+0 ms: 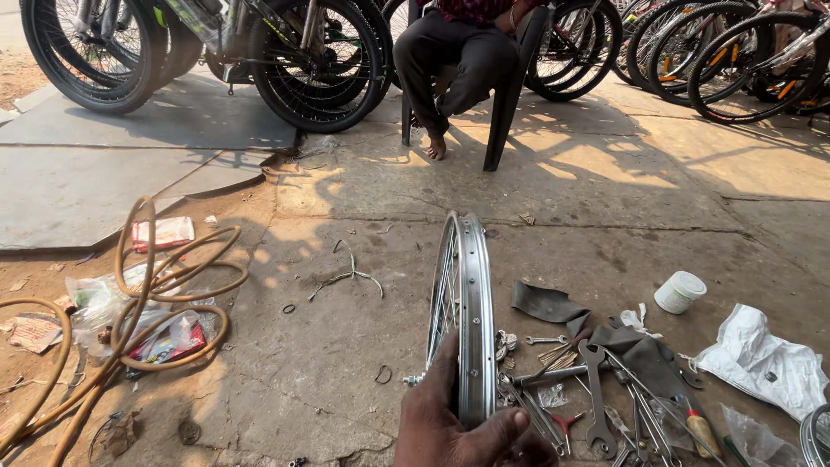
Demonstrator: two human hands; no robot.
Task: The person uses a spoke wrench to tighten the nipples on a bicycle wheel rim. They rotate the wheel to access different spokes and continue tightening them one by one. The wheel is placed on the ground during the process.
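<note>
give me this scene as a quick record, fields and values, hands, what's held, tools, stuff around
left hand: not in view
right hand: grips the bare wheel rim, thumb across its outer face
wheel rim: metal, spoked, no tyre, upright on the ground
tools: spanners and screwdrivers in a pile right of the rim
near tools: white pot, black rubber strip, white cloth
left side: coiled hose over plastic litter
background: seated person on a chair, parked bicycles

One bare hand (454,424) shows at the bottom edge of the head view, cut off at the wrist by the frame. It wears no glove, ring or watch, and no sleeve reaches it. The thumb is broad, with a short, plain nail.
</note>
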